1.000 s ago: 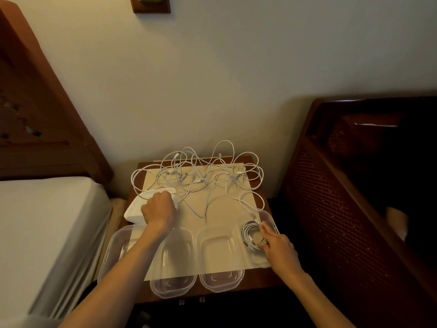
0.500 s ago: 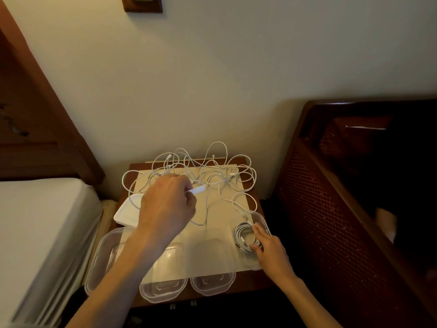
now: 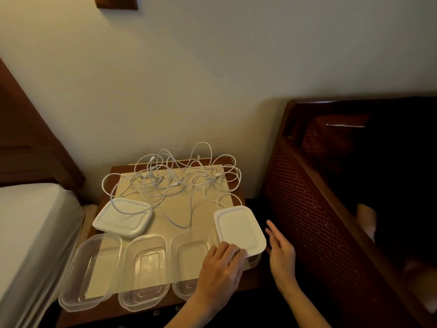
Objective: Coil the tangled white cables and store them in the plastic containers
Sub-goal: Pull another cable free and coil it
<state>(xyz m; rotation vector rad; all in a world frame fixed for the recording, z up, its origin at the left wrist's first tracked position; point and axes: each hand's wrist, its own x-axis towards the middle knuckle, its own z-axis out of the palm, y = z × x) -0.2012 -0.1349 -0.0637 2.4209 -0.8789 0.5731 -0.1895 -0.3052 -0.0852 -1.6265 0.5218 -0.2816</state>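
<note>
Moved since: white lid point(image 3: 239, 230) caps rightmost container (left hand point(image 3: 221, 265) at edge).

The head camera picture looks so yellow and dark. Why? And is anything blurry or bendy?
Head view: the light is dim and warm, so the wall looks yellowish; the right side by the dark wooden frame sinks into shadow. The cables and the lid stay fairly sharp; the right hand looks slightly soft. The wide lens bends straight edges near the picture's borders.
</note>
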